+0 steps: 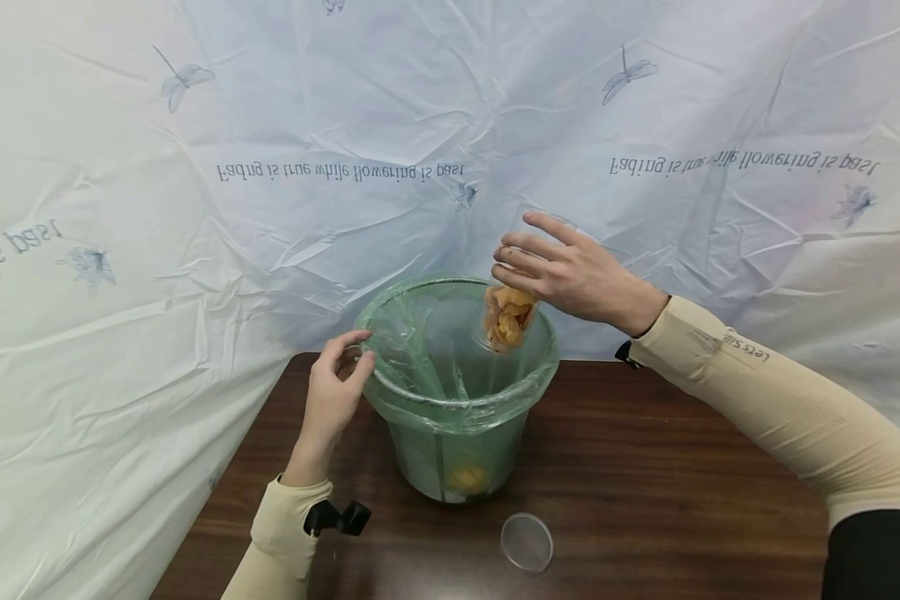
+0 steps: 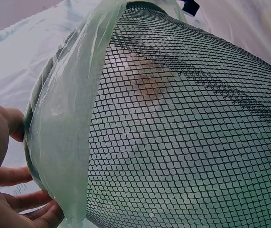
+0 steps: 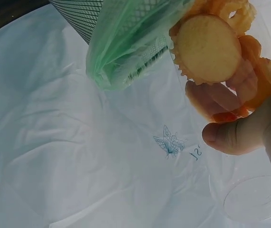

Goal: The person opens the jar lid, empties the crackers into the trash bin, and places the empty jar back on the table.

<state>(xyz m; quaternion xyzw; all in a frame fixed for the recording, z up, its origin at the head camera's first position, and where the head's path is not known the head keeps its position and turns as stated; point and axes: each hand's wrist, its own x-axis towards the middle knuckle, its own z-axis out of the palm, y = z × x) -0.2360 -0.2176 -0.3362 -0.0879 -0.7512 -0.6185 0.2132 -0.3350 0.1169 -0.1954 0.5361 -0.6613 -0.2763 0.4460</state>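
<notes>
My right hand (image 1: 570, 271) grips a clear plastic jar (image 1: 521, 217) tipped mouth-down over the mesh waste bin (image 1: 412, 467). Yellow-orange food pieces (image 1: 508, 321) crowd the jar's lower end, inside the bin's mouth. The right wrist view shows one round pale piece (image 3: 209, 50) with a crimped edge, while the jar's base (image 3: 254, 197) looks vacant. A thin green bag (image 1: 450, 412) lines the bin and folds over its rim. At the rim's left side, my left hand (image 1: 336, 383) holds the edge between thumb and fingers (image 2: 14, 175).
A clear round lid (image 1: 527, 542) lies on the dark wooden table (image 1: 645, 500) in front of the bin. Through the mesh, a yellowish blur (image 1: 468, 477) shows low in the bin. A white printed sheet (image 1: 345, 100) hangs behind and at the sides.
</notes>
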